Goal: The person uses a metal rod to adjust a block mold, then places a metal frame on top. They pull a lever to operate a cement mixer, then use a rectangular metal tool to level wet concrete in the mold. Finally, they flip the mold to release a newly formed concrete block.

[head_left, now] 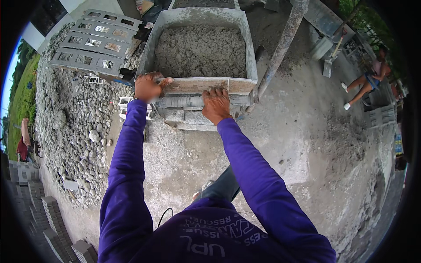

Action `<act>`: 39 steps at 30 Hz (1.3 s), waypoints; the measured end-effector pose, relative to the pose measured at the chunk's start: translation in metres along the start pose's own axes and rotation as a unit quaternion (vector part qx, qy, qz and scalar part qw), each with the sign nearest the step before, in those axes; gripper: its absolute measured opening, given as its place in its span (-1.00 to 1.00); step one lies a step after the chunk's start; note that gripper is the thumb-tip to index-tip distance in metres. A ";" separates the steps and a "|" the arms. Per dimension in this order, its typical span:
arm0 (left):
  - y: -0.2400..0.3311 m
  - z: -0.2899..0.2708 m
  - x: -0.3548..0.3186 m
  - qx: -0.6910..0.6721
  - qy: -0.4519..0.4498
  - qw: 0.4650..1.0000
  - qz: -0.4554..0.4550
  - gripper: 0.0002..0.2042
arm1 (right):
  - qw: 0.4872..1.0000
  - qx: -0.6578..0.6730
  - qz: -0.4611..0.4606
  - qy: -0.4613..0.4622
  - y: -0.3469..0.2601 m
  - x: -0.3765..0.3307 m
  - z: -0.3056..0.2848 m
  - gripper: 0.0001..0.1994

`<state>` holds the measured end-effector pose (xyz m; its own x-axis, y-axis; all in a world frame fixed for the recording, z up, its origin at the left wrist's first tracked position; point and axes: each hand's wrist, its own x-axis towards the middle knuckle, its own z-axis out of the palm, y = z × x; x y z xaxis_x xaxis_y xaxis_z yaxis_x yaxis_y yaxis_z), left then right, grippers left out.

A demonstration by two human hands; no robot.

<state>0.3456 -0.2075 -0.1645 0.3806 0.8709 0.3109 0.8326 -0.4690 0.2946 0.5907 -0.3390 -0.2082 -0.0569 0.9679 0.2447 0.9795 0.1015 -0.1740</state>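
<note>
A large open box [252, 52] with grey-crusted walls stands in front of me, holding a damp-looking, crumbly grey cement mix [201, 50]. My left hand [150, 87] grips its near left corner, thumb stretched to the right along the front board [188, 85]. Farther right, my right hand [216, 105] lies against the lower part of that board. Its fingers curl over the grey bar [182, 102] that runs beneath. Under the bar, a grey, cement-coated frame [188, 118] shows in part. What the left fingertips touch is hidden.
Grey slotted hollow blocks [94, 41] sit at the upper left, above a pebble heap [87, 136]. A slanting pole [283, 46] rises right of the box. A shovel [333, 57] and a person [370, 79] are at far right; another person [24, 142] is far left, near stacked blocks [55, 215].
</note>
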 end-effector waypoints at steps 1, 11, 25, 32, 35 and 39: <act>0.000 -0.002 0.000 0.006 -0.008 1.000 -0.002 -0.20 | 1.000 0.000 -0.004 0.004 -0.001 -0.001 0.001 -0.61; 0.000 -0.004 0.000 -0.004 0.010 0.999 0.048 -0.35 | 1.000 0.022 -0.003 -0.002 -0.001 -0.004 0.002 -0.67; 0.001 -0.001 0.006 -0.016 0.007 1.000 0.000 -0.17 | 0.999 0.000 0.037 -0.028 0.001 0.008 0.001 -0.62; -0.003 0.003 0.006 -0.007 0.001 1.000 0.012 -0.23 | 0.999 0.014 0.030 0.005 -0.003 0.002 0.005 -0.69; -0.007 0.002 0.004 -0.012 0.001 1.000 0.029 -0.33 | 0.999 0.023 0.026 0.026 -0.003 -0.001 0.007 -0.71; -0.016 0.006 0.002 0.004 -0.004 1.000 -0.002 -0.25 | 0.999 0.016 0.022 0.016 -0.005 0.007 0.006 -0.70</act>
<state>0.3359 -0.1971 -0.1738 0.3807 0.8737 0.3028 0.8375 -0.4646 0.2877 0.5838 -0.3315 -0.2115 -0.0069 0.9638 0.2666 0.9740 0.0668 -0.2164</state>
